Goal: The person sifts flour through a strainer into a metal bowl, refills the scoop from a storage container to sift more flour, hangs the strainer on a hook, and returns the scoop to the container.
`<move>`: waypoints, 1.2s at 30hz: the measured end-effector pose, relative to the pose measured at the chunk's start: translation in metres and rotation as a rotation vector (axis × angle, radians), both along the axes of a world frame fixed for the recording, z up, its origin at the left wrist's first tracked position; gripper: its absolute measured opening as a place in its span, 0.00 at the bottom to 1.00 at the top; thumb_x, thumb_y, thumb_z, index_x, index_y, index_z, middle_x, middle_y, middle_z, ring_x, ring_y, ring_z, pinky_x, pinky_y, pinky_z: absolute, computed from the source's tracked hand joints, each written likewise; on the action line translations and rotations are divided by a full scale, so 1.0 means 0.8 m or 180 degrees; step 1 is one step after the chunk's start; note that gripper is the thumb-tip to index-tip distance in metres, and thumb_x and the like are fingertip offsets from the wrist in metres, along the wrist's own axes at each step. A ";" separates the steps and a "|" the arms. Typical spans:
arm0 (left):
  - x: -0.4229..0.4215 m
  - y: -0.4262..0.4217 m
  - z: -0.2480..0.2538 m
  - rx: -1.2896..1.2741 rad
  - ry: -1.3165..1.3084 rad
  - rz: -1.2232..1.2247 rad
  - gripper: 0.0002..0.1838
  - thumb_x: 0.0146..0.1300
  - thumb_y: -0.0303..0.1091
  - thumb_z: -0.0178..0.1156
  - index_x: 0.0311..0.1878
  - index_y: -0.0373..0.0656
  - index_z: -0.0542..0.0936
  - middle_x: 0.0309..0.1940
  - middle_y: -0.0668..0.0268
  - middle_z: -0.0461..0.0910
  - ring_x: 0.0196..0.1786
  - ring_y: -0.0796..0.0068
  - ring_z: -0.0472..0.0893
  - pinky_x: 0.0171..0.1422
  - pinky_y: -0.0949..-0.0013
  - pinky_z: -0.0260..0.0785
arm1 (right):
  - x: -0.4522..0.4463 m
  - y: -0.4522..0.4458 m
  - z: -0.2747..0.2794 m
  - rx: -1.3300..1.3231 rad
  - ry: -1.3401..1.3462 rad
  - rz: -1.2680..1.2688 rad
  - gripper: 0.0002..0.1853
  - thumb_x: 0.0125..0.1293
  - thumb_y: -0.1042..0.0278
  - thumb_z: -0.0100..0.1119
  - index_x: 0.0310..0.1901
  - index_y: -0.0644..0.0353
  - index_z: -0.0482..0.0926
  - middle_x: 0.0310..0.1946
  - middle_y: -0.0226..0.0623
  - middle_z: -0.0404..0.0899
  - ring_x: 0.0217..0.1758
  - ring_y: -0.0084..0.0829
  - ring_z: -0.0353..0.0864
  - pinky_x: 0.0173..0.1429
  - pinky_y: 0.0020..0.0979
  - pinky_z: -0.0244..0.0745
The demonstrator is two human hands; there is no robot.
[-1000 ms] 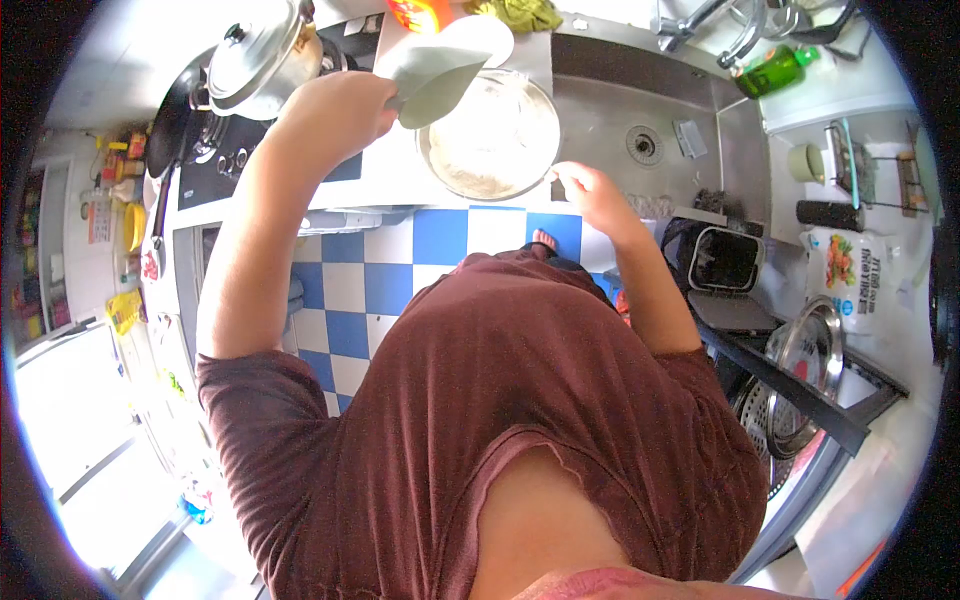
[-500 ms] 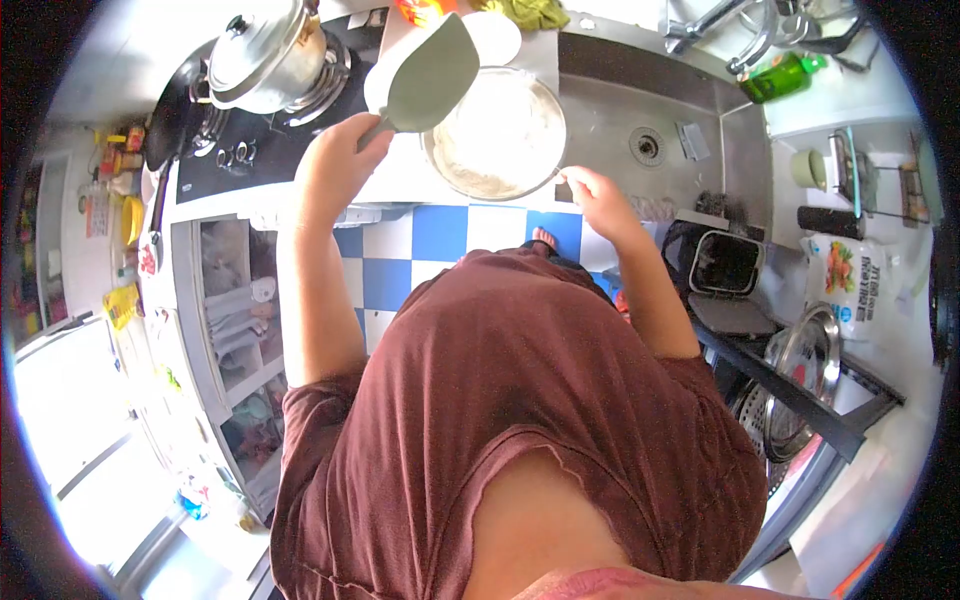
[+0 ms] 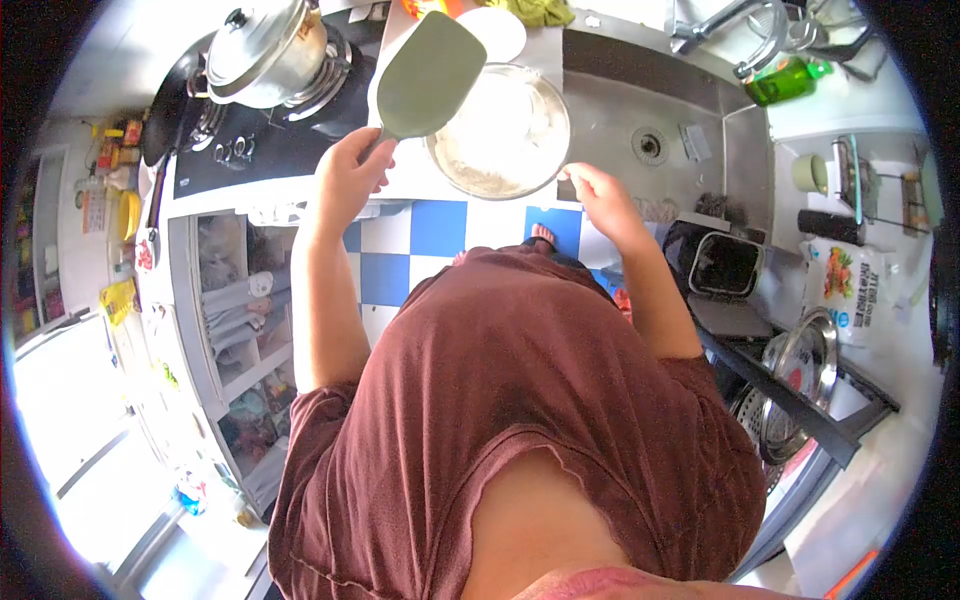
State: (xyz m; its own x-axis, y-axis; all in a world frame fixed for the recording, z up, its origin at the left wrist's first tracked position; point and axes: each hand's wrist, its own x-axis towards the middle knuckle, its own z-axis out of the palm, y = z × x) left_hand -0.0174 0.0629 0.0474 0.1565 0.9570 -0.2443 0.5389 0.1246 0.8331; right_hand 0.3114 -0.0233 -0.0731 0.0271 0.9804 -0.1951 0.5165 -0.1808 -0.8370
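Observation:
My left hand [image 3: 350,180] is closed round the handle of a broad grey-green spatula [image 3: 432,75], its blade raised toward the counter and partly covering the left rim of a round metal bowl [image 3: 548,172]. Inside the bowl, a pale, whitish substance [image 3: 500,140] is washed out by glare, so I cannot tell what it is. At the bowl's lower right, my right hand [image 3: 600,195] pinches the rim between thumb and fingers. A white round plate or bowl [image 3: 497,32] sits just behind the metal bowl.
A lidded metal pot [image 3: 262,60] stands on the black stove [image 3: 240,165] at left. The steel sink [image 3: 620,115] lies right of the bowl, with a faucet [image 3: 715,30] and green bottle [image 3: 785,82] behind. A dish rack [image 3: 775,385] is at right.
My left hand and the spatula have shifted slightly right, and the blade has turned to show more of its broad face. My right hand stays at the bowl's rim.

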 end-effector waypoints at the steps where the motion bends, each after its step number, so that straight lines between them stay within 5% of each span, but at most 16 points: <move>1: 0.000 0.000 0.000 -0.0046 -0.0029 -0.0014 0.11 0.63 0.36 0.57 0.38 0.37 0.80 0.24 0.69 0.78 0.25 0.83 0.76 0.30 0.77 0.68 | 0.000 -0.001 0.001 0.0100 0.0039 -0.0017 0.13 0.72 0.62 0.46 0.50 0.57 0.78 0.38 0.49 0.81 0.42 0.43 0.83 0.45 0.37 0.74; 10: -0.005 0.002 -0.010 -0.0129 -0.0298 0.0068 0.10 0.65 0.35 0.56 0.35 0.37 0.79 0.22 0.71 0.76 0.23 0.86 0.73 0.28 0.78 0.66 | 0.004 0.000 0.020 -0.0457 -0.0183 0.0195 0.13 0.72 0.62 0.47 0.48 0.60 0.78 0.40 0.47 0.82 0.42 0.42 0.82 0.48 0.33 0.73; 13: -0.009 0.003 -0.014 -0.0093 -0.0334 0.0004 0.10 0.67 0.34 0.54 0.33 0.39 0.77 0.22 0.72 0.74 0.22 0.86 0.71 0.26 0.78 0.63 | 0.000 -0.005 0.004 0.0148 0.0255 -0.0158 0.10 0.71 0.67 0.48 0.46 0.58 0.78 0.23 0.25 0.69 0.24 0.17 0.64 0.30 0.24 0.64; 16: -0.010 0.002 -0.015 -0.0074 -0.0406 0.0004 0.10 0.68 0.34 0.54 0.33 0.39 0.77 0.22 0.72 0.73 0.22 0.86 0.70 0.25 0.78 0.63 | 0.004 -0.006 0.022 -0.0284 -0.0085 0.0213 0.13 0.71 0.63 0.48 0.49 0.59 0.77 0.38 0.47 0.81 0.40 0.41 0.82 0.45 0.34 0.73; 19: -0.009 0.003 -0.015 -0.0111 -0.0445 0.0063 0.09 0.66 0.33 0.55 0.33 0.38 0.78 0.22 0.72 0.74 0.22 0.86 0.71 0.26 0.78 0.63 | 0.004 -0.009 0.010 0.0032 0.0231 -0.0104 0.12 0.71 0.63 0.48 0.48 0.57 0.78 0.35 0.48 0.81 0.37 0.41 0.81 0.43 0.35 0.73; 22: -0.009 -0.003 -0.014 -0.0161 -0.0386 0.0114 0.09 0.65 0.33 0.55 0.33 0.37 0.78 0.21 0.72 0.74 0.22 0.86 0.71 0.27 0.78 0.63 | 0.004 -0.013 0.019 -0.0275 -0.0428 0.0195 0.12 0.72 0.64 0.47 0.48 0.58 0.78 0.36 0.46 0.81 0.38 0.40 0.81 0.44 0.34 0.73; 25: -0.009 -0.001 -0.017 -0.0147 -0.0397 0.0064 0.10 0.65 0.33 0.55 0.32 0.37 0.78 0.20 0.72 0.74 0.22 0.86 0.71 0.27 0.78 0.63 | 0.006 -0.015 0.010 0.0132 0.0265 -0.0093 0.10 0.72 0.68 0.47 0.47 0.58 0.78 0.21 0.23 0.67 0.24 0.18 0.65 0.30 0.24 0.64; 28: -0.012 -0.003 -0.020 -0.0204 -0.0401 0.0058 0.10 0.65 0.34 0.55 0.31 0.37 0.77 0.19 0.72 0.73 0.21 0.86 0.71 0.26 0.78 0.63 | 0.005 -0.018 0.019 0.0176 -0.0148 0.0123 0.10 0.72 0.67 0.47 0.47 0.58 0.78 0.23 0.23 0.70 0.25 0.17 0.66 0.31 0.24 0.65; 31: -0.014 -0.002 -0.024 -0.0209 -0.0420 0.0025 0.10 0.65 0.34 0.55 0.31 0.37 0.77 0.18 0.72 0.73 0.21 0.86 0.70 0.26 0.79 0.62 | 0.008 -0.017 0.016 0.0181 0.0243 0.0080 0.10 0.72 0.67 0.47 0.47 0.59 0.78 0.24 0.24 0.72 0.25 0.17 0.68 0.32 0.24 0.67; 34: -0.019 -0.004 -0.028 -0.0239 -0.0436 0.0014 0.10 0.65 0.34 0.55 0.31 0.37 0.77 0.18 0.72 0.73 0.21 0.86 0.70 0.25 0.79 0.62 | 0.007 -0.019 0.018 0.0038 0.0205 -0.0047 0.11 0.72 0.64 0.47 0.45 0.59 0.78 0.35 0.45 0.81 0.36 0.38 0.81 0.44 0.32 0.72; 36: -0.018 -0.006 -0.028 -0.0236 -0.0465 0.0066 0.10 0.65 0.34 0.55 0.31 0.37 0.77 0.19 0.72 0.73 0.21 0.86 0.70 0.25 0.79 0.62 | 0.008 -0.017 0.028 -0.0186 -0.0005 0.0060 0.11 0.71 0.65 0.47 0.45 0.59 0.78 0.35 0.45 0.81 0.35 0.38 0.81 0.44 0.31 0.72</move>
State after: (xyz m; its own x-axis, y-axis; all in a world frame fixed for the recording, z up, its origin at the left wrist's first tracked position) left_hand -0.0315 0.0578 0.0249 0.1760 0.9406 -0.2904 0.4094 0.1984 0.8905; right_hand 0.3176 -0.0370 -0.0510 0.0090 0.9677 -0.2521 0.5215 -0.2196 -0.8245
